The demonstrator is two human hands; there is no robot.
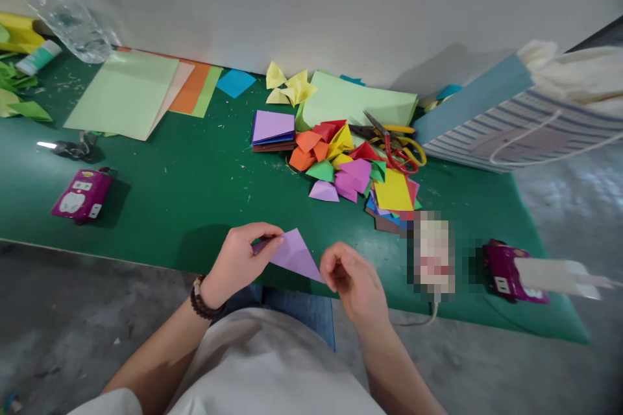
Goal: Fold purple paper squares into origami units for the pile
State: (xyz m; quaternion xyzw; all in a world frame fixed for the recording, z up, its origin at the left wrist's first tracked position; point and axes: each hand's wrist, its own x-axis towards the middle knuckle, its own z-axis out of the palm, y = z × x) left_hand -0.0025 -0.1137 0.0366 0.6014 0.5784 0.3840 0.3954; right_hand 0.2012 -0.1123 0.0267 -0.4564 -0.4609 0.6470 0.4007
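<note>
Folded paper pieces (335, 162) block the way ahead, a blurred white object (433, 256) rightward.

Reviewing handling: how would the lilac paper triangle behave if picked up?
The lilac paper triangle is probably very light, being thin. Pinched in the left hand, it stays flat, so the fold likely stiffens it slightly.

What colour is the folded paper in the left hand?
The folded paper is lilac; head view.

two hands (238, 259) (353, 282), one scissors (394, 149), two packets (82, 194) (506, 270)
</note>
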